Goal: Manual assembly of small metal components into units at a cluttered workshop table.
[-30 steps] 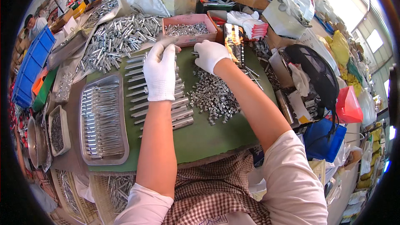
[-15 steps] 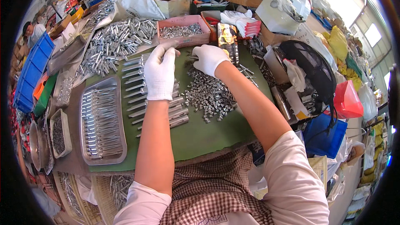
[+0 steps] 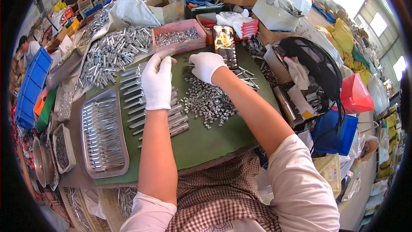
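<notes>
My left hand (image 3: 157, 80), in a white glove with bare fingertips showing, is over a row of silver metal rods (image 3: 177, 122) on the green mat. Its thumb and fingers are drawn together; anything between them is hidden. To its right, my gloved right hand (image 3: 207, 66) has its fingers curled in a pinch above a heap of small angular metal pieces (image 3: 208, 103). A bit of metal shows by those fingertips, too small to name. Left of the rods, a metal tray (image 3: 126, 163) holds many slim rods with pointed ends.
Behind my hands stands a pink box (image 3: 201, 43) of small metal parts, with a pile of metal sleeves (image 3: 116, 49) to its left. A dark printed package (image 3: 225, 51) stands behind my right hand. A black mesh cover (image 3: 315, 62) and blue bin (image 3: 337, 135) lie right.
The whole view has shifted slightly, with the bench contents a little further left. Both hands stay over the same rods and heap, fingers still drawn in.
</notes>
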Demonstrator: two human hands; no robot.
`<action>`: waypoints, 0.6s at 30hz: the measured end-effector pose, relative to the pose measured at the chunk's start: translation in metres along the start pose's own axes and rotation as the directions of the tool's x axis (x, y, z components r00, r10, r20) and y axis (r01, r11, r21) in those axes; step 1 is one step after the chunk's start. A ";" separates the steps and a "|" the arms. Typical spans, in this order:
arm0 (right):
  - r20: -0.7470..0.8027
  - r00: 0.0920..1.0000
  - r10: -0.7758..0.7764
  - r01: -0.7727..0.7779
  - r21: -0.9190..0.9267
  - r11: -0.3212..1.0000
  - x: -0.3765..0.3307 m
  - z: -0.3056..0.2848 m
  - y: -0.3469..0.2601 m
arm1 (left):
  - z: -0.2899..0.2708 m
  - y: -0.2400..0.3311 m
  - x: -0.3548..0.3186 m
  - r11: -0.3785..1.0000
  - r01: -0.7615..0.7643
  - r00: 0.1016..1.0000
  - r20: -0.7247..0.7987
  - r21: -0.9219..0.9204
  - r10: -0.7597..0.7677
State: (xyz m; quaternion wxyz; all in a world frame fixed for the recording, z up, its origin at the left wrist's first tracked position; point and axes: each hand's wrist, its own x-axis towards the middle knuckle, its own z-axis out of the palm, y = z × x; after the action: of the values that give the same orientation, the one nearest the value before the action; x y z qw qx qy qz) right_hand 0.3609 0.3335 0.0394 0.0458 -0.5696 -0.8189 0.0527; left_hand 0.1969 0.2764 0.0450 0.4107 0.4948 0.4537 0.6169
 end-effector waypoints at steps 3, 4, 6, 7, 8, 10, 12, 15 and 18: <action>-0.063 0.998 0.011 -0.009 0.026 1.000 -0.002 0.005 0.005 | 0.002 -0.002 0.000 1.000 0.013 1.000 0.012 0.003 -0.013; -0.110 0.994 0.026 -0.020 0.054 0.998 -0.004 0.007 0.007 | 0.001 -0.002 0.000 0.998 0.013 1.000 0.027 0.069 -0.015; -0.210 0.978 0.016 0.021 0.176 0.984 -0.015 0.005 0.004 | -0.002 -0.007 0.000 0.988 -0.030 0.999 0.029 0.150 0.026; -0.305 0.952 0.024 0.069 0.290 0.955 -0.022 0.004 0.004 | -0.004 -0.011 0.001 0.971 -0.071 0.997 0.038 0.227 0.063; -0.295 0.952 0.082 0.065 0.456 0.888 -0.030 -0.001 0.006 | -0.004 -0.013 0.000 0.935 -0.138 0.989 0.093 0.327 0.113; -0.211 0.962 0.175 0.045 0.750 0.660 -0.043 -0.005 0.017 | 0.006 -0.006 -0.005 0.864 -0.213 0.965 0.238 0.456 0.112; 0.044 0.977 0.211 -0.095 0.966 0.239 -0.062 -0.018 0.015 | 0.011 -0.009 -0.009 0.854 -0.283 0.925 0.359 0.437 0.123; 0.111 0.969 0.222 -0.110 0.994 -0.015 -0.079 -0.019 0.011 | 0.023 -0.001 -0.016 0.945 -0.097 0.914 0.404 0.314 -0.041; 0.083 0.970 0.227 -0.044 0.984 -0.174 -0.086 -0.011 0.010 | 0.024 -0.009 -0.014 0.932 -0.161 0.917 0.398 0.323 0.021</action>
State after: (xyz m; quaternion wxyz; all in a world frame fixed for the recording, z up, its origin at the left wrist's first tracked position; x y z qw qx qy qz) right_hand 0.4016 0.2567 0.0472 0.5054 -0.4195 -0.4211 0.6255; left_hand 0.2234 0.2684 0.0353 0.3682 0.6929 0.4417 0.4349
